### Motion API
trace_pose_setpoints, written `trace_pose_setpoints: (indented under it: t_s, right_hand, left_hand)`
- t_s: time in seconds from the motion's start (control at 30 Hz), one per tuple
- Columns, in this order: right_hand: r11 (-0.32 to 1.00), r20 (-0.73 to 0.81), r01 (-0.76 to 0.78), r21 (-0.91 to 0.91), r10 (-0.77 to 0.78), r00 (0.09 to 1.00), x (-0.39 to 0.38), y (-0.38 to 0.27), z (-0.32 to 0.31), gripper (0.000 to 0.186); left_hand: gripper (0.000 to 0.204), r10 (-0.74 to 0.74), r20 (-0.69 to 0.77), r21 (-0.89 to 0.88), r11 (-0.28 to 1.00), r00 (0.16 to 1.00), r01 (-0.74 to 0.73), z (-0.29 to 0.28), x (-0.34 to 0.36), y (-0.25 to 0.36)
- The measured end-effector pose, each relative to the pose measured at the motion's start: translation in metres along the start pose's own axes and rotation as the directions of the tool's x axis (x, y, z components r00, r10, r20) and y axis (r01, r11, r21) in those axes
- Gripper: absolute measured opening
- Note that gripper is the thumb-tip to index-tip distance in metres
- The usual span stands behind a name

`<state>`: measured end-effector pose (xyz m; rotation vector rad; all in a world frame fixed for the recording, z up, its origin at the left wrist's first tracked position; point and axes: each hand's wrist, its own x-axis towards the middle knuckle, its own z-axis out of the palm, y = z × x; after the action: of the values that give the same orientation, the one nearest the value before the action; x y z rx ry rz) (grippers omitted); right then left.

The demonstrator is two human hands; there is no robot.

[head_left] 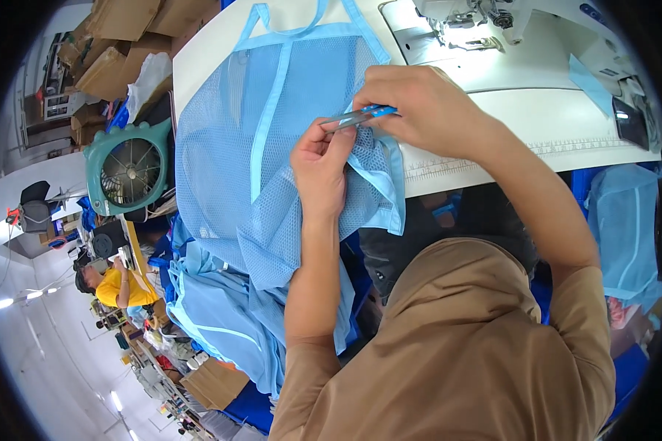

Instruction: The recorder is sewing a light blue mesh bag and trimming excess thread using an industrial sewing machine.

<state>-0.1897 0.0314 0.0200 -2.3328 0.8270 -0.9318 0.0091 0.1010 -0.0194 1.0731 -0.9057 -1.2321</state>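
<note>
A light blue mesh bag (221, 140) with pale straps and binding is spread over the white table edge, hanging toward my body. My right hand (412, 110) is closed around small metal thread snips (382, 112) with blue grips, their blades over my left fingertips. My left hand (324, 162) pinches a bound edge of the mesh just under the blades; the exact spot being gripped is partly hidden.
A sewing machine (485, 37), ruler strip (507, 156), blue scrap (590, 84) and phone (632, 123) are on the table. Blue mesh pieces (213, 309) pile at left, others (621, 228) hang at right. A green fan (95, 165), cardboard (110, 70) and a co-worker in yellow (118, 287) are leftward.
</note>
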Motion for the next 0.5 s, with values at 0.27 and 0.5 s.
trace_pose_setpoints:
  t_s: [0.27, 0.5]
  right_hand:
    - [0.966, 0.195, 0.176, -0.186, -0.140, 0.971, 0.013, -0.004, -0.008, 0.016]
    - [0.997, 0.220, -0.074, -0.012, 0.075, 0.973, 0.023, 0.006, -0.006, 0.018]
  left_hand:
    - [0.009, 0.002, 0.053, 0.076, 0.997, 0.999, -0.006, -0.007, 0.001, -0.001]
    - [0.007, -0.097, 0.066, 0.057, 0.994, 0.993, 0.094, -0.008, 0.003, 0.003]
